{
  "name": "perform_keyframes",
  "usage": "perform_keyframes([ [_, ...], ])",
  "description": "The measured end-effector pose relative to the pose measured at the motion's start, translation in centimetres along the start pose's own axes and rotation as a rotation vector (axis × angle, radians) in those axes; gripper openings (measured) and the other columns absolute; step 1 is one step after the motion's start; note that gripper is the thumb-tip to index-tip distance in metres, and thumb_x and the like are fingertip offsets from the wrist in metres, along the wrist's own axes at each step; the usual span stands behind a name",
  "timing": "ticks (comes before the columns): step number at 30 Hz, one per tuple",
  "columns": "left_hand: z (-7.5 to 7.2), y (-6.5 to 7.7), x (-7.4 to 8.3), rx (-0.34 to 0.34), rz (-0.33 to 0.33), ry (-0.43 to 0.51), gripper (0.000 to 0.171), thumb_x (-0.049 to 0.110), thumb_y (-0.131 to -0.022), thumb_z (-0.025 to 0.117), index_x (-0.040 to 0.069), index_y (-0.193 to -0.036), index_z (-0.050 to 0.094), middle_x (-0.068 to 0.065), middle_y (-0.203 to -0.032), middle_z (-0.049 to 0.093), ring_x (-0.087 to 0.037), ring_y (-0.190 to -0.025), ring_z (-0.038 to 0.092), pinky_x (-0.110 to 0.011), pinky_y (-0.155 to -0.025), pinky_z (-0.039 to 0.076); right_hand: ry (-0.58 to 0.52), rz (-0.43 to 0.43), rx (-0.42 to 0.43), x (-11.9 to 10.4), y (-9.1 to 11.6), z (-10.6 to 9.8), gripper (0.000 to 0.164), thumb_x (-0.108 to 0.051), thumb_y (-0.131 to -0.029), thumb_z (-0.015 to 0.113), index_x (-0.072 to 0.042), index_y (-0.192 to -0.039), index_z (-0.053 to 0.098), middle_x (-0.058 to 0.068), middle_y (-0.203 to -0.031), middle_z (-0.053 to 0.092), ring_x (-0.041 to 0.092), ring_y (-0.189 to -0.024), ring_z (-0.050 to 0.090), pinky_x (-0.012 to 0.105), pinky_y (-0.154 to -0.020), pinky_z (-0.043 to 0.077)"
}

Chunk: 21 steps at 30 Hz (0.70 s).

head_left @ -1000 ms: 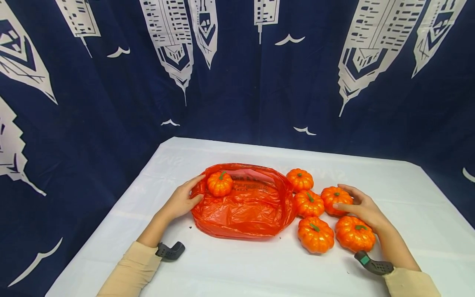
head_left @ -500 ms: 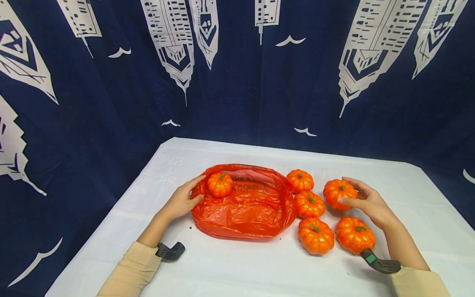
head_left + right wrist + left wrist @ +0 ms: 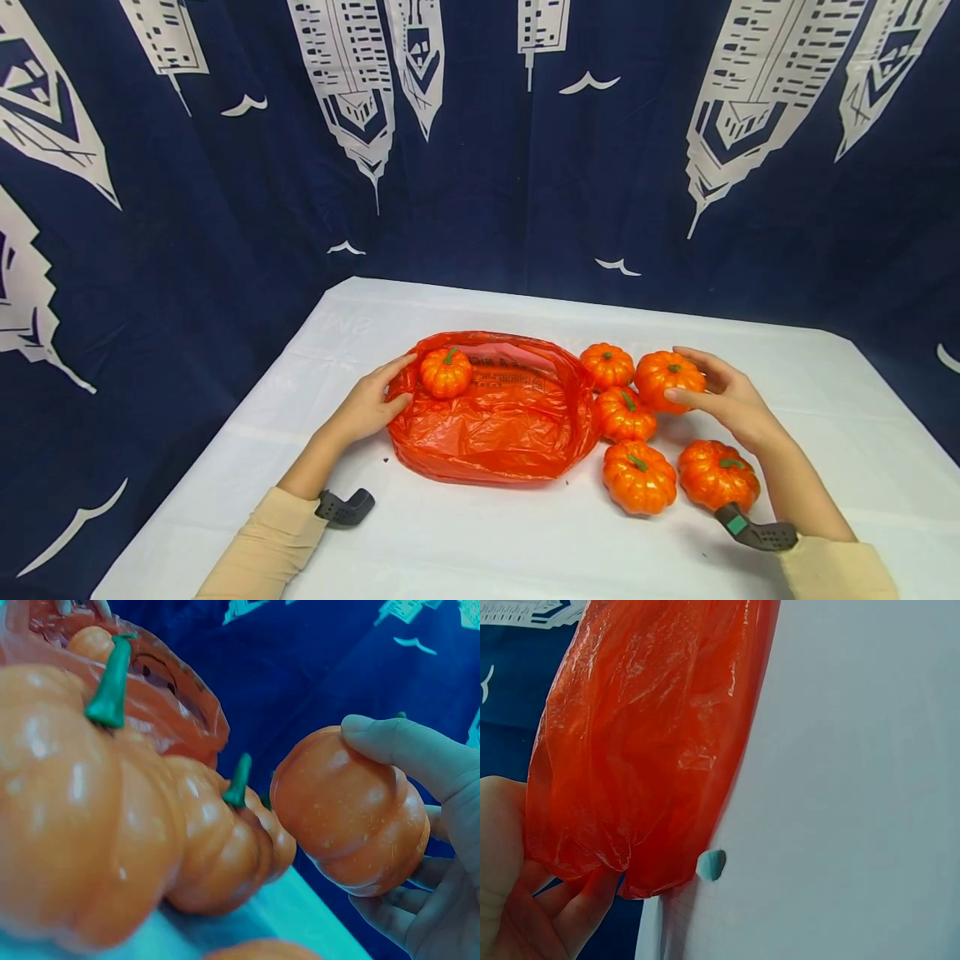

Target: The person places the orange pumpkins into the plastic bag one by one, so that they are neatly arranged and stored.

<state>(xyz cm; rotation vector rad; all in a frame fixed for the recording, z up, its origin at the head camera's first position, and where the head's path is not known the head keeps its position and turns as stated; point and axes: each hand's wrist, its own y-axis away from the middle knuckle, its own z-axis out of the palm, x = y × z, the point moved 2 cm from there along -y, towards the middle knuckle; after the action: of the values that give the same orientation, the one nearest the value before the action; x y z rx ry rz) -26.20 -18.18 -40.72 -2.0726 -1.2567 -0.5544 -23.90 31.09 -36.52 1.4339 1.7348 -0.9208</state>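
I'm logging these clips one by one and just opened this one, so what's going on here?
A person is handling small orange pumpkins and a red plastic bag at a white-covered table. The left hand holds the bag's left end; the bag's mouth is open, with one pumpkin inside. The right hand grips another pumpkin, lifted off the table to the right of the bag. Four more pumpkins sit on the table on that side.
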Motion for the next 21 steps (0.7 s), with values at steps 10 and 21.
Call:
perform_keyframes([
  [10,0.0,-0.1,0.0,0.003,0.008,-0.004,0.059,0.003,-0.088,0.065,0.003,-0.144,0.045,-0.020,-0.146,0.044,-0.039,-0.135,0.040,-0.054,-0.110,0.032,-0.030,-0.013,-0.019,-2.0,-0.6,1.5,0.067,-0.028,-0.093,0.067,-0.008,-0.149,0.037,0.008,-0.138,0.048,0.002,-0.107,0.053,0.018,-0.086,0.047],
  [21,0.0,0.0,0.0,0.009,0.022,-0.003,0.060,0.003,-0.088,0.065,0.002,-0.144,0.045,-0.020,-0.146,0.045,-0.040,-0.134,0.040,-0.055,-0.109,0.032,-0.024,-0.010,-0.042,-3.0,-1.2,2.9,0.069,-0.031,-0.092,0.068,-0.008,-0.149,0.036,0.019,-0.142,0.046,0.011,-0.110,0.053,0.019,-0.084,0.049],
])
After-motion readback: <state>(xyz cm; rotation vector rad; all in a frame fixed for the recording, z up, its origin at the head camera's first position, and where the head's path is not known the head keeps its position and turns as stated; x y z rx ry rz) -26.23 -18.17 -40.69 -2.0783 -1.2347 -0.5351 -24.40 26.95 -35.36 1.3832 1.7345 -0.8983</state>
